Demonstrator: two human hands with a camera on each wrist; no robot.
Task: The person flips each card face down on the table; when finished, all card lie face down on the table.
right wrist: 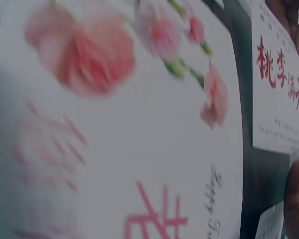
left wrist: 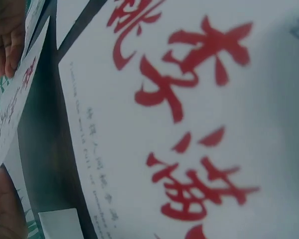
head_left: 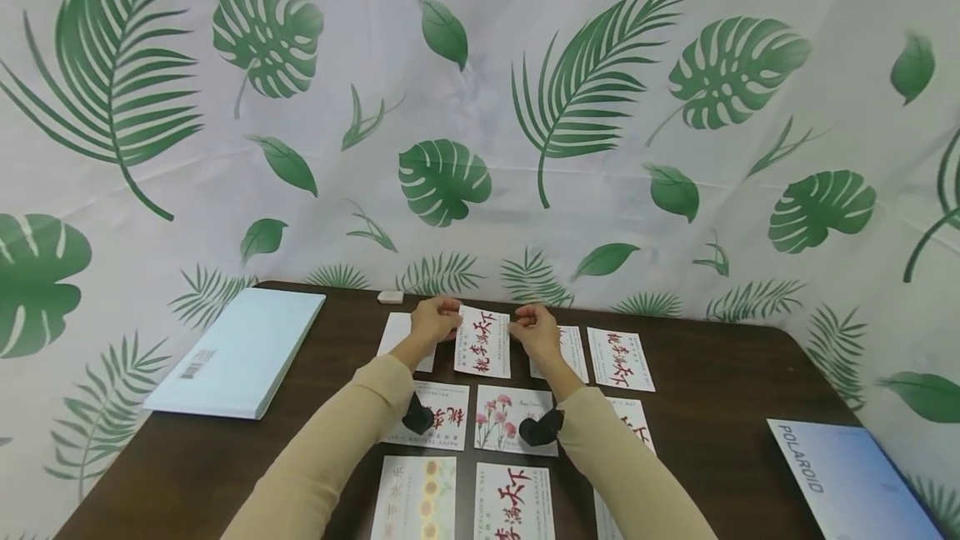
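In the head view a white card with red brush lettering (head_left: pixel 483 344) is raised a little above the dark table's far side, tilted. My left hand (head_left: pixel 437 322) pinches it by its left edge, and my right hand (head_left: pixel 538 336) pinches its right edge near the top. The left wrist view shows that card (left wrist: pixel 15 107) edge-on between both hands. Under my left wrist lies another red-lettered card (head_left: pixel 442 397); beneath the right one is a card with pink carnations (head_left: pixel 498 419). A blank white card (head_left: pixel 396 332) lies beside my left hand.
More cards lie in rows, among them a sunflower card (head_left: pixel 412 498) and a red-lettered card (head_left: pixel 621 359). A pale blue box (head_left: pixel 240 352) stands at left, a Polaroid box (head_left: pixel 855 482) at right. A small white block (head_left: pixel 390 297) sits at the back edge, before a leaf-patterned curtain (head_left: pixel 465 107).
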